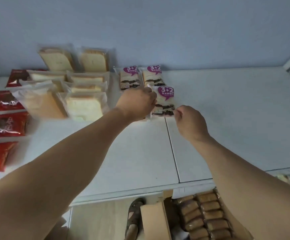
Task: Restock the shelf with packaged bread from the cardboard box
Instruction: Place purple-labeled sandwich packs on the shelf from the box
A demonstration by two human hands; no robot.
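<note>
**Third purple-label bread pack being set in front of its row**

Both hands are on 1 clear plastic pack of layered bread with a purple "3+2" label (164, 102), which lies on the white shelf board (227, 110) directly in front of 2 matching purple-label packs (141, 77) standing against the pale blue back wall (158, 28). The left hand (137, 104), fingers curled, pinches the pack's upper left corner. The right hand (191, 122) has its fingers curled at the pack's lower right corner; it looks like a pinch on the wrapper edge, though blur makes the contact hard to confirm. Holding opposite corners probably lets the person square the soft pack to the row without crushing the bread.

The shelf is sorted by type, which explains the placement: red foil snack packets (4, 122) run down the left edge, clear bags of sliced white bread (82, 104) are stacked in the middle, and the purple-label packs begin a new block beside them, with bare board to the right.

Below the shelf edge, the open brown cardboard box (155, 220) holds clear packs of small brown bread rolls (205, 217), so restocking is well short of finished. A sandalled foot (134, 217) stands just beside the box.
</note>
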